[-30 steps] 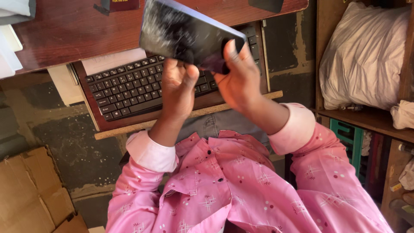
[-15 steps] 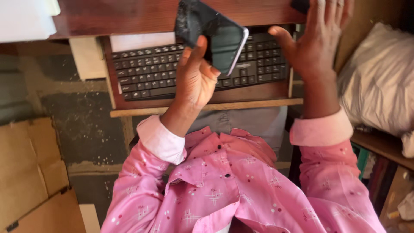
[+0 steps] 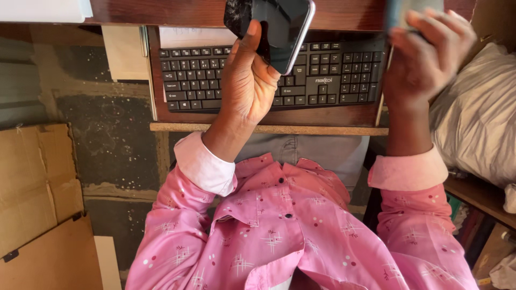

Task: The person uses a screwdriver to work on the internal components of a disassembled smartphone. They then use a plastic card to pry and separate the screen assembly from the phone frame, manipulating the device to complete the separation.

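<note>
My left hand (image 3: 247, 86) holds up a black smartphone (image 3: 279, 27) with a cracked corner and a silver edge, above the black keyboard (image 3: 328, 80). My right hand (image 3: 424, 59) is raised at the upper right, its fingers curled around a blurred grey-blue object (image 3: 403, 9) at the frame's top edge. What that object is cannot be told. Both arms wear pink patterned sleeves.
The keyboard lies on a pull-out wooden tray (image 3: 269, 129) under a dark wooden desk (image 3: 161, 11). Flattened cardboard (image 3: 37, 188) lies on the floor at the left. A stuffed white bag (image 3: 478, 118) sits on a shelf at the right.
My right hand let go of the phone, reached up to the right, and now grips a grey-blue object. The left hand kept the phone and raised it.
</note>
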